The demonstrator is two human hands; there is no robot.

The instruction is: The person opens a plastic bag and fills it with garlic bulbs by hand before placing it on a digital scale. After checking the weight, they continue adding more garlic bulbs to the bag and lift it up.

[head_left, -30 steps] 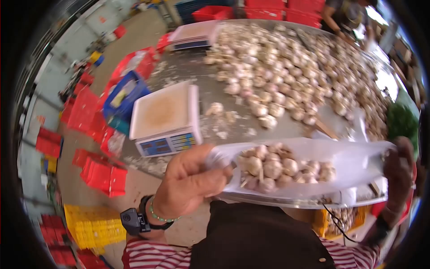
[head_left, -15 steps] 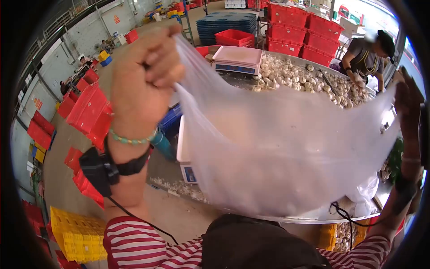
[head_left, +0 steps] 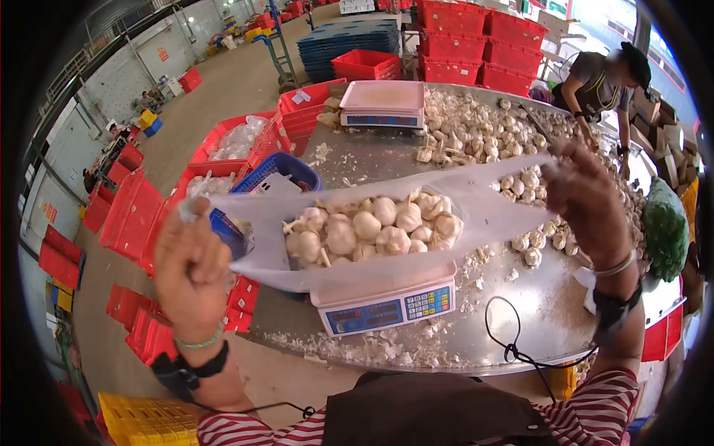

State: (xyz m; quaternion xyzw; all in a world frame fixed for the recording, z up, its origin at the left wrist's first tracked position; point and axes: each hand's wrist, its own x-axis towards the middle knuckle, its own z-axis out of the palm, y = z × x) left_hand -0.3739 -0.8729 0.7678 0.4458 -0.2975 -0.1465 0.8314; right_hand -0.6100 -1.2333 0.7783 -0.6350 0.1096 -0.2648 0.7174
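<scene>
My left hand (head_left: 195,262) is closed on one corner of a translucent plastic bag (head_left: 509,207). The opposite corner is pinched in my right hand (head_left: 584,195). Stretched wide between them, the bag's mouth gapes, and a heap of white garlic bulbs (head_left: 364,227) shows inside it. Right beneath the bag is a digital scale (head_left: 390,308) with a pink top and a blue keypad panel; the bag hides most of its pan.
A second scale (head_left: 383,104) stands farther back beside a spread of loose garlic (head_left: 476,126) on the metal table (head_left: 520,327). Left are a blue basket (head_left: 301,169) and red crates (head_left: 253,141). A co-worker (head_left: 606,89) leans over garlic at right, near a green net sack (head_left: 664,230).
Both hands have come down with the bag, the right also moving inward. The bag, raised and covering the view before, now lies low over the scale, with garlic visible in its mouth.
</scene>
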